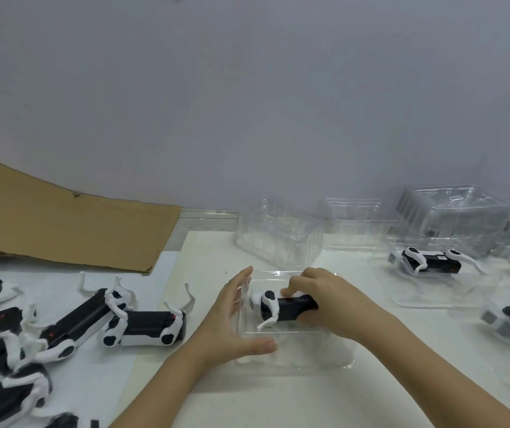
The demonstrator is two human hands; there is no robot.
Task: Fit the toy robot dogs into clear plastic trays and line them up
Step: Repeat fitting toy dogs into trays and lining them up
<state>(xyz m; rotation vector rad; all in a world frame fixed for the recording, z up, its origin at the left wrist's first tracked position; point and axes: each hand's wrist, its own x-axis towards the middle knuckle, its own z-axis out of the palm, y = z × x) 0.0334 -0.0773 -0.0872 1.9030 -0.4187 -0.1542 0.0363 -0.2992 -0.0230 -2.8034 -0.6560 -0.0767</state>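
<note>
A black-and-white toy robot dog [281, 307] lies on its side inside a clear plastic tray [293, 350] at the centre of the table. My right hand [324, 301] grips the dog's black body from above, fingers curled round it. My left hand [235, 319] rests against the tray's left wall with straight fingers, thumb along the front edge. Several loose dogs [145, 329] lie in a heap on the left. Trays with dogs fitted in them [426, 264] stand at the right.
A stack of clear trays [454, 217] stands at the back right, with another clear tray [278, 236] behind my hands. A flat sheet of cardboard [71, 227] leans at the back left. The wall runs close behind the table.
</note>
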